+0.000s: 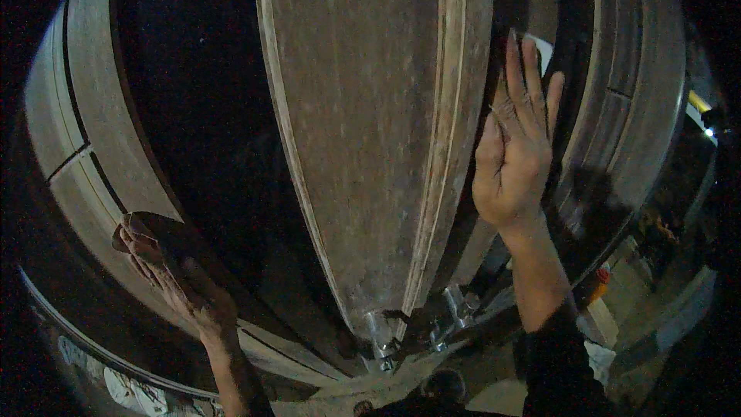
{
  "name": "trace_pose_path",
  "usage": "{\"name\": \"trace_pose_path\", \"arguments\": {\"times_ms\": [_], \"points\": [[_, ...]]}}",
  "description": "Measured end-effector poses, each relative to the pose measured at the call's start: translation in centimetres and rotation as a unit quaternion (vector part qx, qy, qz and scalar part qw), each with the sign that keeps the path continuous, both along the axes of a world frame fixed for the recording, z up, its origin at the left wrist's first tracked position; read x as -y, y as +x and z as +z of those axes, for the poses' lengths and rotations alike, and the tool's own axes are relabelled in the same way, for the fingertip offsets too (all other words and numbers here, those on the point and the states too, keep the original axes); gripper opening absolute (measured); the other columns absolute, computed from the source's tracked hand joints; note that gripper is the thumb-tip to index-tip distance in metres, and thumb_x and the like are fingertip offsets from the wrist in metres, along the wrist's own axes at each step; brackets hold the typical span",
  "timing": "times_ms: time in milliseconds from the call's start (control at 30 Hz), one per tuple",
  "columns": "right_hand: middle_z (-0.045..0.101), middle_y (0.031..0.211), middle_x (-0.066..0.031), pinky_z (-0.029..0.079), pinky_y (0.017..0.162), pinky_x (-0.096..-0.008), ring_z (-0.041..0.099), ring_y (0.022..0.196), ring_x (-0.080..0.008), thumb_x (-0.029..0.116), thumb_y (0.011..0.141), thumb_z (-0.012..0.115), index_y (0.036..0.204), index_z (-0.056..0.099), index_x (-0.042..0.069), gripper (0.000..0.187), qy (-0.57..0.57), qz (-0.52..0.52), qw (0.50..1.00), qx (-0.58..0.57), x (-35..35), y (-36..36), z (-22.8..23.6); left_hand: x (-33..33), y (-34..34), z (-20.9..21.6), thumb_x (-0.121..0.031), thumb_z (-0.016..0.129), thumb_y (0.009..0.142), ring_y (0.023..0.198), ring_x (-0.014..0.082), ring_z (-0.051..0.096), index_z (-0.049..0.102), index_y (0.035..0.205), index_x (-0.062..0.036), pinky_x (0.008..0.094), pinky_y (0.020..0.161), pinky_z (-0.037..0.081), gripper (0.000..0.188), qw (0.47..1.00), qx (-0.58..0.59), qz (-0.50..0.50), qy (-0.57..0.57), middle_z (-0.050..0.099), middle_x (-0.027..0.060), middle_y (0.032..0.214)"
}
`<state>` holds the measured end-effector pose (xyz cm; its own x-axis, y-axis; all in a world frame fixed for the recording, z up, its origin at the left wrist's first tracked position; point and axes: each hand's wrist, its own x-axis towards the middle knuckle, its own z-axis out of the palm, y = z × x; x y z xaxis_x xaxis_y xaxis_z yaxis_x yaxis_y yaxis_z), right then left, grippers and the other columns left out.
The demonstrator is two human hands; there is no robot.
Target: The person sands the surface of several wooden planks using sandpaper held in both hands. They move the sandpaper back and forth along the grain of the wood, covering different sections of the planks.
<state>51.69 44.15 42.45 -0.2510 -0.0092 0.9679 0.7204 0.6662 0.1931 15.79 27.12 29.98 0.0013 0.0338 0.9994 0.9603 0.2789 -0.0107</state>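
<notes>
My right hand (519,143) is raised at the right of centre, with its fingers stretched out over a dark strip between long wooden boards. Behind its fingertips shows the edge of a thin white piece (543,54), mostly covered by the hand. My left hand (174,282) reaches to the lower left, over the pale edge of a board (147,139). A thin brown sheet-like piece (160,227) lies at its fingers, which seem to be closed on it; its kind is hard to tell. Between the hands runs a wide brown wooden panel (351,108) with grooved edges.
Shiny metal fittings (378,332) stand at the near end of the panel, with another metal fitting (461,306) to their right. On the right lie a red and orange object (602,282) and scattered items, partly in shadow. A small bright light (708,132) shows at the right rim.
</notes>
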Motion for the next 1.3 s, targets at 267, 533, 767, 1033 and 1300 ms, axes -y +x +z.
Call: {"name": "trace_pose_path", "arguments": {"times_ms": [267,533,767,1033,1300], "points": [[0.057,0.133,-0.0198,0.006,0.111,-0.0708,0.040,0.136,-0.0392,0.022,0.090,0.051,0.097,0.068,-0.001,0.030,-0.020,0.038,0.995,0.087,3.1,1.3,-9.4,1.0,3.5,-4.5,-0.020,0.035,0.104,0.142,0.0428,0.027,0.028,0.149,-0.0003,0.0550,0.116,0.021,0.050,0.996,-0.002,0.044,-0.077,0.027,0.0242,0.154],[0.036,0.153,-0.0157,0.006,0.116,-0.0577,0.025,0.145,-0.0359,0.018,0.096,0.040,0.136,0.050,-0.003,0.046,-0.030,-0.044,0.999,-0.001,0.0,0.3,-0.6,-0.2,0.8,1.5,-0.023,0.036,0.104,0.145,0.0413,0.021,0.031,0.148,-0.0010,0.0564,0.117,0.013,0.050,0.999,-0.014,-0.040,-0.020,0.027,0.0229,0.155],[0.043,0.148,-0.0168,0.006,0.114,-0.0655,0.031,0.141,-0.0396,0.023,0.093,0.047,0.129,0.058,-0.001,0.044,-0.073,0.014,0.994,0.075,3.2,1.1,-9.5,0.4,3.8,-3.9,-0.016,0.039,0.102,0.144,0.0410,0.024,0.035,0.147,-0.0004,0.0565,0.117,0.013,0.048,0.995,-0.072,-0.005,-0.067,0.029,0.0231,0.154],[0.038,0.153,-0.0115,0.011,0.115,-0.0598,0.029,0.143,-0.0351,0.020,0.095,0.046,0.142,0.045,0.003,0.050,-0.030,-0.030,0.999,-0.014,0.2,-0.2,-0.1,-0.6,2.6,4.1,-0.018,0.036,0.103,0.143,0.0427,0.025,0.036,0.147,-0.0063,0.0559,0.117,0.012,0.046,0.998,0.021,-0.051,-0.032,0.029,0.0224,0.155],[0.044,0.149,-0.0109,0.005,0.114,-0.0640,0.030,0.143,-0.0353,0.023,0.094,0.048,0.137,0.054,0.006,0.047,-0.064,0.026,0.997,0.018,2.0,1.4,-8.2,-0.6,3.3,-1.3,-0.018,0.037,0.102,0.144,0.0437,0.023,0.035,0.145,0.0016,0.0568,0.116,0.015,0.048,0.996,-0.066,0.003,-0.055,0.028,0.0271,0.153]]}}
